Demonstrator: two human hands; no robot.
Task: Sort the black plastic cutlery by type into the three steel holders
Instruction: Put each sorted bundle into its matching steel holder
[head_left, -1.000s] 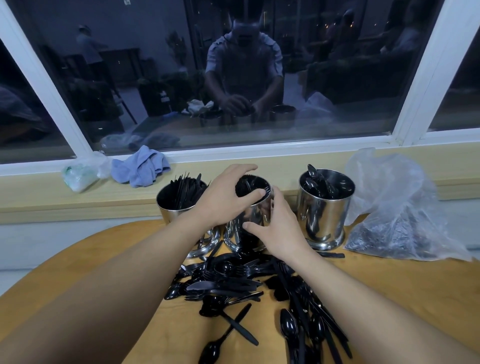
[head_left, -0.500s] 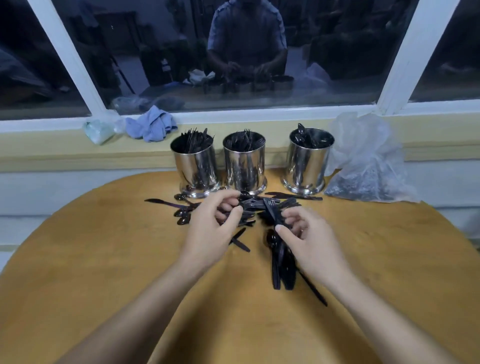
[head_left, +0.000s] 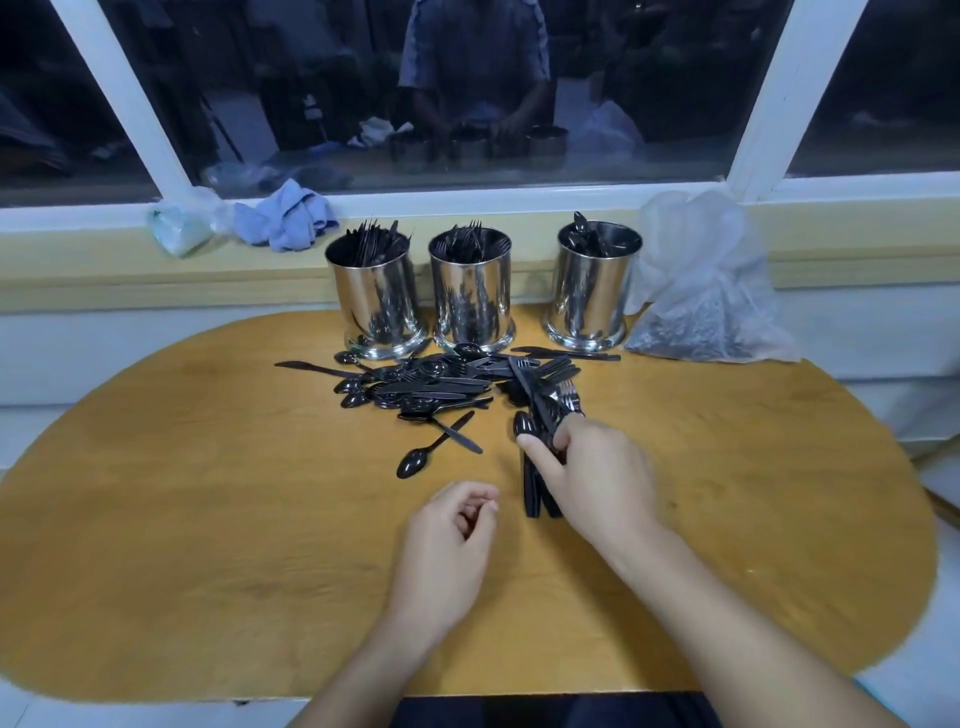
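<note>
Head view puts my two bare hands over a rounded wooden table (head_left: 208, 519) set against a window sill. My right hand (head_left: 597, 478) is closed around a small bunch of black cutlery (head_left: 537, 493); the handles stick out toward me below the fist, and a spoon bowl and some fork tines show just past my knuckles. I cannot tell how many pieces are in the bunch. My left hand (head_left: 447, 545) hovers near it, just above the table, fingers curled loosely inward and holding nothing that I can see.

Beyond my hands lies the loose pile of cutlery (head_left: 431, 384), a tangle of knives, forks and spoons spread flat on the wood. One spoon (head_left: 421, 457) lies apart on the near side of the pile.

Three steel holders stand upright in a row at the far edge of the table. Left holder (head_left: 374, 296) is packed with what look like knives. Middle holder (head_left: 471, 291), just beside it, carries forks, tines up. Right holder (head_left: 595, 291) stands a little apart and has spoons in it.

A clear plastic bag (head_left: 701, 291) slumps beside the right holder, with dark contents at its bottom. On the sill sit a crumpled blue cloth (head_left: 285, 221) and a small pale bag (head_left: 179, 226).
</note>
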